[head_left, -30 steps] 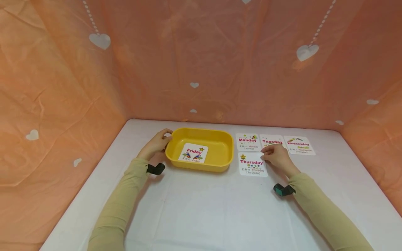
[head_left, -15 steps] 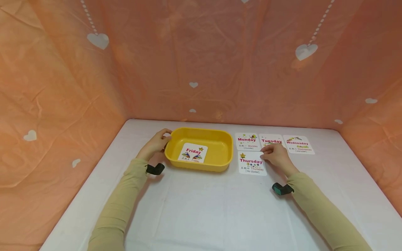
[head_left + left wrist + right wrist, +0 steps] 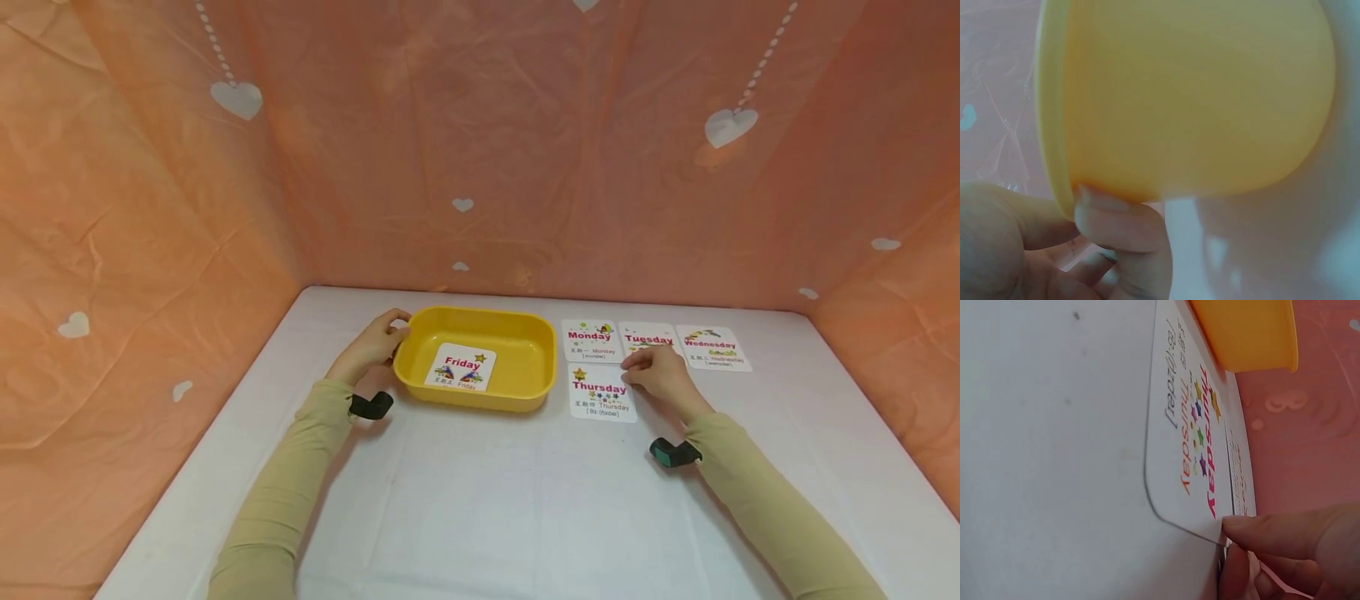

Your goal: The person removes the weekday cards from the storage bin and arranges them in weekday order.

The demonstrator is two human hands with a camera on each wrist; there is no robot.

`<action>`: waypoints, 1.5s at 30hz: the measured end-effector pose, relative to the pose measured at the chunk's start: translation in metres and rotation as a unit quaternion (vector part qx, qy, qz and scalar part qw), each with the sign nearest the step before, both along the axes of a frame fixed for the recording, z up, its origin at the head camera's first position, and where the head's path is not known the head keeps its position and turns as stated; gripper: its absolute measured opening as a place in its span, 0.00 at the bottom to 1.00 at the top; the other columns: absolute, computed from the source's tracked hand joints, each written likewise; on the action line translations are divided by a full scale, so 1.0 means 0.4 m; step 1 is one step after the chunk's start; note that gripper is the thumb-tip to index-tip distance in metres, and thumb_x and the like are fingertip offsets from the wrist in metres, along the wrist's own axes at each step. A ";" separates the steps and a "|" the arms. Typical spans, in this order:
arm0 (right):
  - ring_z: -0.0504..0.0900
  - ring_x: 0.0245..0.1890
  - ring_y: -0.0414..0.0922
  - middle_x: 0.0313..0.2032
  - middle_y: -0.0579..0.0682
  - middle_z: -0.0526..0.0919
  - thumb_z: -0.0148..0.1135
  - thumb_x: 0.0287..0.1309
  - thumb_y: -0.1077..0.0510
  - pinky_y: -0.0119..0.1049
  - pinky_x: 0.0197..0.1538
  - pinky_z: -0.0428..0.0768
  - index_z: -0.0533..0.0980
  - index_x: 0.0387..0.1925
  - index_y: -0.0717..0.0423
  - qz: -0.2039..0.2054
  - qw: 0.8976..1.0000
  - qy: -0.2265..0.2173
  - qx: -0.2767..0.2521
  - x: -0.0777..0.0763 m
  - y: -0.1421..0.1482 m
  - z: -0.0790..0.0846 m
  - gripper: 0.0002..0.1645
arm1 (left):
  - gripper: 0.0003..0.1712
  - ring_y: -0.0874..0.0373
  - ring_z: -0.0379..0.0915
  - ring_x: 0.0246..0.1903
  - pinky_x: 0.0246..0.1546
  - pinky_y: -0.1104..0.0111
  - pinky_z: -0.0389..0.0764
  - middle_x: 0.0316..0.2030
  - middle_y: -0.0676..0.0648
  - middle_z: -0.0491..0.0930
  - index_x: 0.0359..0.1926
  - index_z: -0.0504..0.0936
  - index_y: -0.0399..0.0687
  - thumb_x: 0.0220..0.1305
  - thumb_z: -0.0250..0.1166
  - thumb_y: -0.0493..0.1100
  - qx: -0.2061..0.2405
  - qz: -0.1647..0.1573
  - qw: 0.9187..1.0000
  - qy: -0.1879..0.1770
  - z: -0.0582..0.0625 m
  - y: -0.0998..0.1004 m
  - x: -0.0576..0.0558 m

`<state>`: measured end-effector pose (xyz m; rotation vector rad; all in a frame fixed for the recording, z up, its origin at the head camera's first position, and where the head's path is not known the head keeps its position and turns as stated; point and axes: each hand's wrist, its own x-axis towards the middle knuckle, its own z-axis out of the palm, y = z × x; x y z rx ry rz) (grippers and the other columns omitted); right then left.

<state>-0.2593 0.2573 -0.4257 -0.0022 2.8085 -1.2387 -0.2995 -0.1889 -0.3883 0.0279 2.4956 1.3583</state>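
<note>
A yellow plastic tray stands on the white table, and a square Friday flashcard lies face up inside it. At the tray's left end, my left hand grips the rim; the left wrist view has thumb and fingers around the tray's corner. To the tray's right a Thursday flashcard lies flat. My right hand pinches its upper right corner, the thumb on top and a finger at the edge. Above it lie the Monday flashcard and the Tuesday flashcard, the latter partly hidden by my right hand.
A Wednesday flashcard ends the upper row on the right. The white tablecloth spreads towards me in front of the tray and cards. Orange-pink sheets with white hearts enclose the table at the back and sides.
</note>
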 end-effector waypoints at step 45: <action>0.78 0.47 0.62 0.44 0.70 0.80 0.55 0.65 0.60 0.49 0.53 0.75 0.73 0.50 0.76 0.199 0.956 -0.169 -0.135 -0.178 -0.424 0.126 0.20 | 0.20 0.52 0.71 0.29 0.27 0.68 0.77 0.41 0.35 0.73 0.65 0.62 0.43 0.76 0.45 0.42 -0.013 0.004 1.000 0.006 0.001 0.002 0.004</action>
